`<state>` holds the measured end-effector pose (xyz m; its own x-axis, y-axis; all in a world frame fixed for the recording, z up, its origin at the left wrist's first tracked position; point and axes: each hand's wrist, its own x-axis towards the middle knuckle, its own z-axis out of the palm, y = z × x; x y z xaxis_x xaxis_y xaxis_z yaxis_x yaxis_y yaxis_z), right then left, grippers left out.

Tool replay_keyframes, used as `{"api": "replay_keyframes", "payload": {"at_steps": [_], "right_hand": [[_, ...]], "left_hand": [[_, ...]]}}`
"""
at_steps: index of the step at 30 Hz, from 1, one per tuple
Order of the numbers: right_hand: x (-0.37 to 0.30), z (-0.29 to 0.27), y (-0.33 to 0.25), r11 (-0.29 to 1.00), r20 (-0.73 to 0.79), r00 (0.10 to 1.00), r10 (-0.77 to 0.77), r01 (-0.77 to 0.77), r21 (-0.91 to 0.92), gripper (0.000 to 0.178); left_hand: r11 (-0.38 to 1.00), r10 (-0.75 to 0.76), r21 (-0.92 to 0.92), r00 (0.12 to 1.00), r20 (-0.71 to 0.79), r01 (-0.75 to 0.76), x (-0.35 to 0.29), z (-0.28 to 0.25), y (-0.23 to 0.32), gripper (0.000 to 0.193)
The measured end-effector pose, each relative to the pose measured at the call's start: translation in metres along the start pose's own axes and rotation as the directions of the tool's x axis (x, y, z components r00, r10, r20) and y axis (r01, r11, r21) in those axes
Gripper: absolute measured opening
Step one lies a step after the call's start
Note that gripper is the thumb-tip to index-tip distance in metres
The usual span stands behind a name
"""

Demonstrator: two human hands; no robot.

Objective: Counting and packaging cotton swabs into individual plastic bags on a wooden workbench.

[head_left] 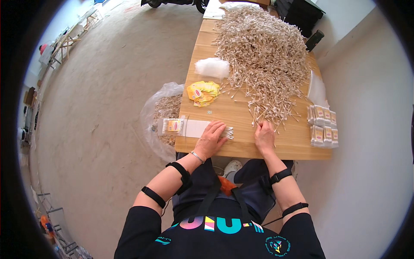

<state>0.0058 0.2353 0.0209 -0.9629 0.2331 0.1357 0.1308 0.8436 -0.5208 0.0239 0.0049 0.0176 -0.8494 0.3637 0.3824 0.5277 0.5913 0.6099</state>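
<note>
Near the table's front edge, my left hand [210,138] is curled over a row of cotton swabs [229,133], thumb on the near side and fingers on the far side. Their white tips stick out to the right. Under that hand lies a white card strip [196,128], with a packed bag of swabs [173,125] at its left end. My right hand [265,137] rests at the front of a large heap of loose swabs [265,56], fingertips pinched on a few of them. How many it holds is hidden.
Yellow printed cards [202,93] and a stack of clear bags [212,67] lie left of the heap. Filled packets [323,126] are stacked at the right edge, by the wall. A plastic sack [148,110] of swabs stands left of the table; a dark bottle [315,40] stands far right.
</note>
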Motion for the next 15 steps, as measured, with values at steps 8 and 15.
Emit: {"api": "replay_keyframes", "payload": {"at_steps": [8,15], "right_hand": [[0.035,0.033,-0.031,0.951,0.067,0.95,-0.305,0.308,-0.033,0.008],[0.029,0.042,-0.053,0.886,0.294,0.844,-0.449,0.464,0.02,0.009]], "left_hand": [[0.993,-0.082,-0.09,0.997,0.002,0.082,0.007,-0.005,0.008,0.061],[0.983,-0.165,-0.116,0.965,-0.203,0.143,0.002,-0.002,-0.005,0.064]]}}
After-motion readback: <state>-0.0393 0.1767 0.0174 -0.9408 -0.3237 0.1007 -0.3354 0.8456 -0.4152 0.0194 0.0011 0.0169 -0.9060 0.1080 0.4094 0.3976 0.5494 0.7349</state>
